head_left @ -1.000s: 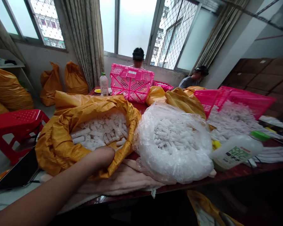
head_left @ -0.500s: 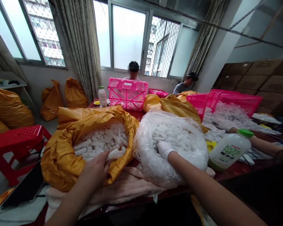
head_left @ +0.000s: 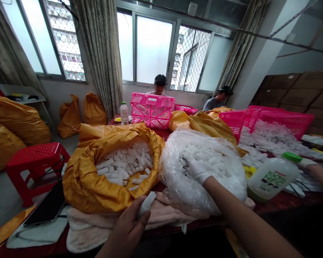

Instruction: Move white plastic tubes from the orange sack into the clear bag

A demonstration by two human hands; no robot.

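- The left hand (head_left: 127,229), bare, is closed around a white plastic tube (head_left: 146,205), just in front of the orange woven sack (head_left: 82,182).
- The right hand (head_left: 196,171), in a white glove, rests among white plastic pieces (head_left: 204,154) in a clear plastic bag (head_left: 204,195), just right of the orange woven sack; whether it is gripping any piece cannot be told.
- The orange woven sack stands open, its mouth rolled back around a heap of similar white tubes (head_left: 123,163). It sits on a pale pink fleece cloth (head_left: 91,229), on the red-brown tabletop (head_left: 285,200).
- Beyond the clear plastic bag, further right of the sack, a tilted pink plastic crate (head_left: 282,120) has white pieces (head_left: 269,138) spilling out.
- Right of the sack, near the crate, stands a white plastic bottle (head_left: 271,177) with a green cap. A co-worker's gloved hand (head_left: 312,163) is just beside it.
- Behind the sack, a pink plastic basket (head_left: 152,110) stands upright in front of a seated co-worker (head_left: 158,87). A second co-worker (head_left: 218,102) sits further right.
- Left of the sack are a black smartphone (head_left: 45,200) and a red plastic stool (head_left: 36,170).
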